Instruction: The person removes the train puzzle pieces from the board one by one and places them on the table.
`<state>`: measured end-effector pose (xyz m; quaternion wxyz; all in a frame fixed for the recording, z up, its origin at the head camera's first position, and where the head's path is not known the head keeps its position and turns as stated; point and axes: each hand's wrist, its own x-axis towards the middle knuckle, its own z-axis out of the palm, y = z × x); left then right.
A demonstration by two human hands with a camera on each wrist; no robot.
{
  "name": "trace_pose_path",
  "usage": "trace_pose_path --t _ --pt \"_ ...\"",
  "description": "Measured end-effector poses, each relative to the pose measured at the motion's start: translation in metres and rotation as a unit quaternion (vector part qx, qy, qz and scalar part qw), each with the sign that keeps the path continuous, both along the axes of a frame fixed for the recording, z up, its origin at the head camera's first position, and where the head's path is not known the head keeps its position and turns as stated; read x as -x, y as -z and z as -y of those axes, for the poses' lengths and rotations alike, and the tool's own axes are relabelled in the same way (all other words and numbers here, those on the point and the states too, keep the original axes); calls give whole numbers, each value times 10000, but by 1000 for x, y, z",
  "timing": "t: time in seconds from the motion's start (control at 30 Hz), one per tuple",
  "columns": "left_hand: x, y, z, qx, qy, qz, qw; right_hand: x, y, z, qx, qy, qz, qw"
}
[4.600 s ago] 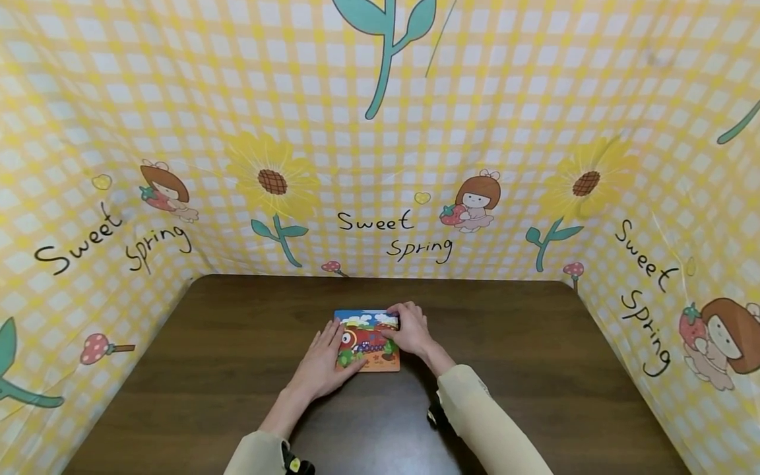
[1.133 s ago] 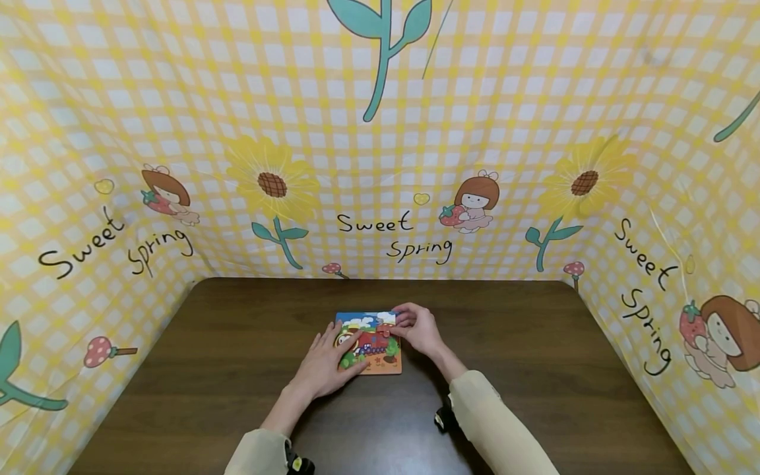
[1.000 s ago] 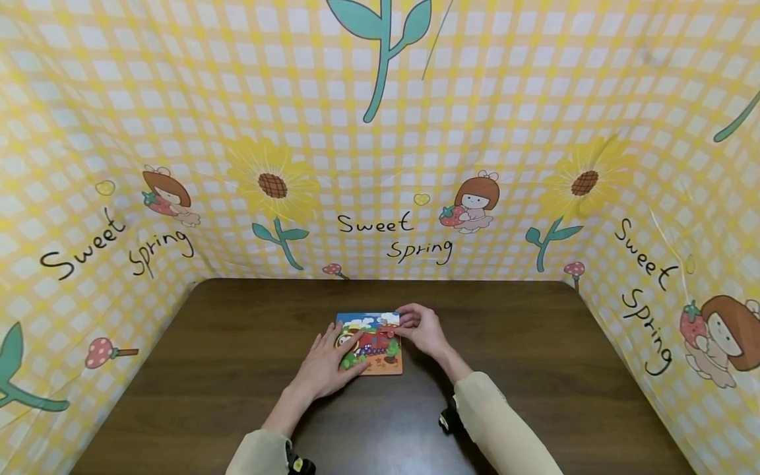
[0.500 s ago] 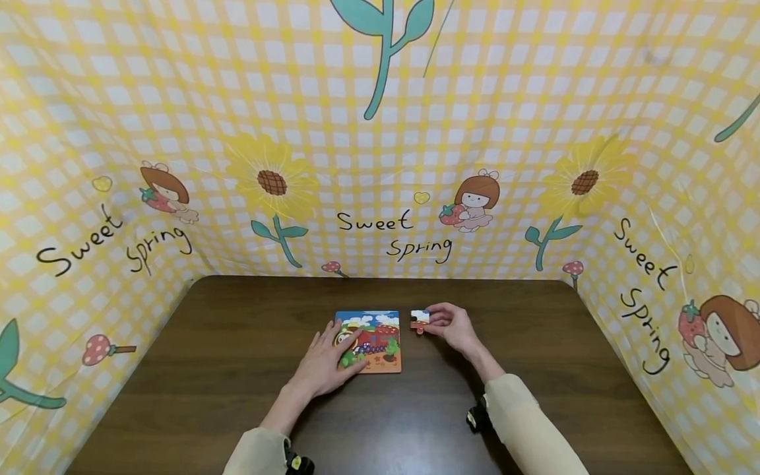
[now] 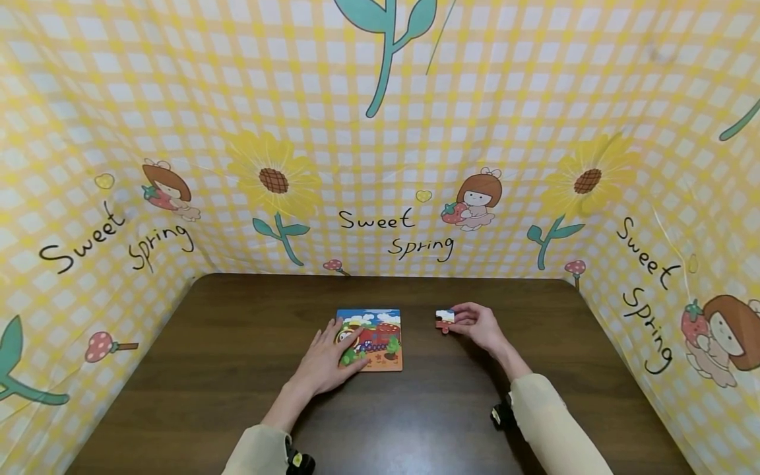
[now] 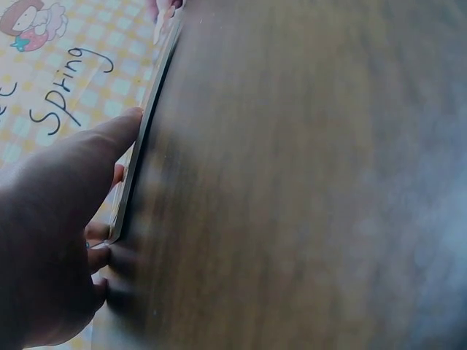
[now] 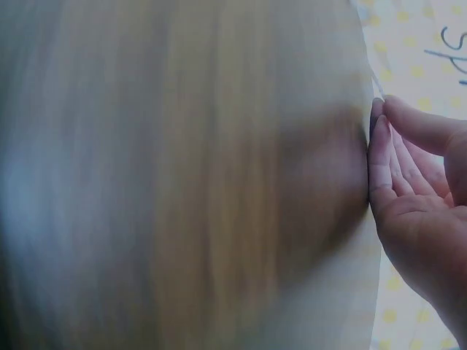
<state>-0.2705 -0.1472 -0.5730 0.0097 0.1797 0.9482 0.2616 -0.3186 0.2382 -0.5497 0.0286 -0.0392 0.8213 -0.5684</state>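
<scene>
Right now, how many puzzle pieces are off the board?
1 visible: the piece pinched in the right hand, to the right of the board. Any under the left hand, which lies partly over the board, would be hidden.

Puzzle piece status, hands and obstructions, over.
Left hand on puzzle board, hiding its near left corner. Right hand pinching puzzle piece, right of board and apart. No obstruction visible between them.
</scene>
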Motion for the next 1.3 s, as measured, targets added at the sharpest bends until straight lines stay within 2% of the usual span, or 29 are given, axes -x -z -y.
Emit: trace_pose_path --t 0.17,0.6,0.77,0.9,1.17,1.3 --pt "-2 -4 -1 53 -8 -35 10000 -1 -2 -13 -24 -14 18 10000" --pt "-3 -2 -1 -72 14 -80 9999 1 0 -22 -302 -21 -52 9995" --pt "-1 0 0 -30 -26 76 10000 3 2 -23 -580 57 -284 9979" --pt "-1 2 1 -63 -27 56 10000 3 2 -24 -893 43 -456 9950" --pt "0 7 3 -128 -47 12 9999 0 -1 -24 -1286 -23 -504 9904" --pt "0 5 1 -95 -34 -27 9999 -1 -1 -24 -1362 2 -506 9894"
